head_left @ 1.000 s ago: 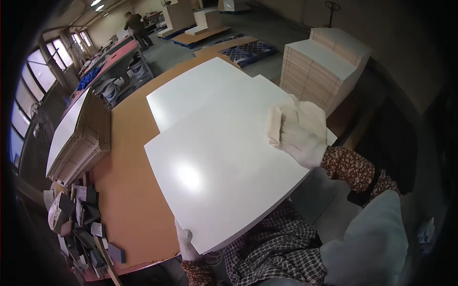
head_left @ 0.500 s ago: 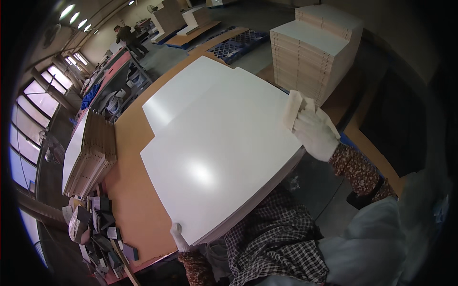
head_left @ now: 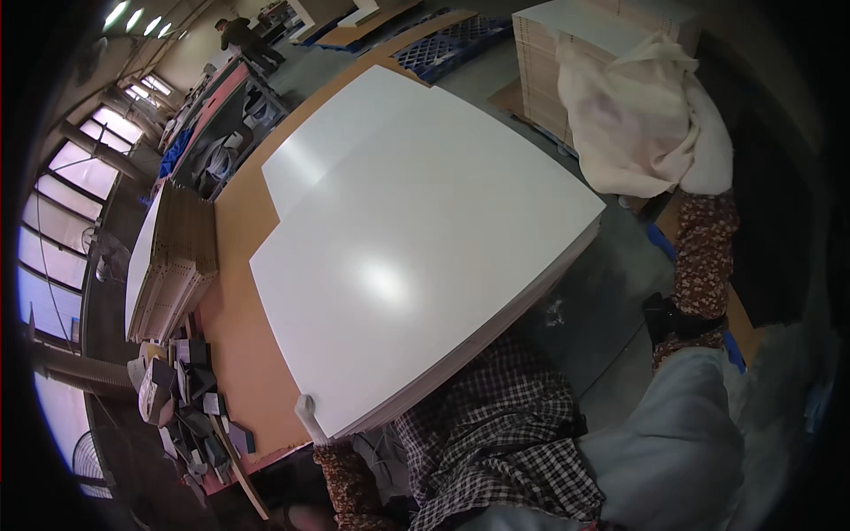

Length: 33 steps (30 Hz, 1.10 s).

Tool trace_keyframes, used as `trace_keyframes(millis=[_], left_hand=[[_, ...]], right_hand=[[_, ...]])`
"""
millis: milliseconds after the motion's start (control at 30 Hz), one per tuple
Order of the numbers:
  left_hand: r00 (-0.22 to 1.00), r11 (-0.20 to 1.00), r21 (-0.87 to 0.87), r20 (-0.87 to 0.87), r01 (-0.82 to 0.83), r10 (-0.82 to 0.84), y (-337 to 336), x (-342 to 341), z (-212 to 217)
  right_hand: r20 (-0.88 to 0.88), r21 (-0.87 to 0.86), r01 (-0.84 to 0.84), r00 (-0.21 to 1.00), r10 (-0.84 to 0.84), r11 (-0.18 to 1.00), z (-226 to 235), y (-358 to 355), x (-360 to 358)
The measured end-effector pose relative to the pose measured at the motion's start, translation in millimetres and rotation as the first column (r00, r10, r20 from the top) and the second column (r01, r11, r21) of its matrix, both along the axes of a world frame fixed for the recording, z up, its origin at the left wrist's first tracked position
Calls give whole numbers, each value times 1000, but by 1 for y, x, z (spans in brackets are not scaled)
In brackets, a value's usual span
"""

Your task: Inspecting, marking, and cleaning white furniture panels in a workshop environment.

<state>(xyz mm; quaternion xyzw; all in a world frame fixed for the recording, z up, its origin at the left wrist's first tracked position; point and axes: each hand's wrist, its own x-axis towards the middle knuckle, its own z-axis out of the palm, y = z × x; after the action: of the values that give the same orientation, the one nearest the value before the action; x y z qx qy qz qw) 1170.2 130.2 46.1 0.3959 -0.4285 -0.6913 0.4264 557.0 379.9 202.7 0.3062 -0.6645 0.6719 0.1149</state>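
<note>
A stack of glossy white panels [head_left: 443, 230] lies in front of me, its top sheet reflecting the ceiling lights. My left hand [head_left: 312, 419], in a white glove, grips the near left corner of the stack; a digit shows at the edge and the rest is hidden. My right hand [head_left: 708, 164], also gloved, is raised off to the right, beyond the panels' right corner. It is closed on a cream cloth [head_left: 624, 124] that hangs spread out and covers most of its fingers.
Brown board [head_left: 252, 354] covers the table beneath the panels. At left stand a panel stack [head_left: 173, 265] and a heap of dark blocks and offcuts [head_left: 190, 398]. A tall panel stack [head_left: 536, 66] rises behind the cloth. Far off, a person [head_left: 248, 44] bends over a bench.
My right hand has swung off the panel's right corner, outward and up to the right, and the bunched cloth has opened out. My left hand stays at its corner. The view has shifted slightly.
</note>
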Motion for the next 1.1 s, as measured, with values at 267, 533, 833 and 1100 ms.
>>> trace_keyframes(millis=[267,533,833,1100], left_hand=[[993,997,76,-117,-27,36,-17,38,-34],[998,992,110,41,-54,50,-12,42,-32],[984,988,76,-126,134,-124,7,-17,22],[972,981,30,-139,193,-187,-4,-18,47]], right_hand=[[-43,561,-398,861,506,726,-24,-74,95],[-182,766,-235,813,553,598,-23,-91,127],[-49,765,-194,933,356,614,-47,-104,131],[40,701,-242,953,301,670,-66,-113,129]])
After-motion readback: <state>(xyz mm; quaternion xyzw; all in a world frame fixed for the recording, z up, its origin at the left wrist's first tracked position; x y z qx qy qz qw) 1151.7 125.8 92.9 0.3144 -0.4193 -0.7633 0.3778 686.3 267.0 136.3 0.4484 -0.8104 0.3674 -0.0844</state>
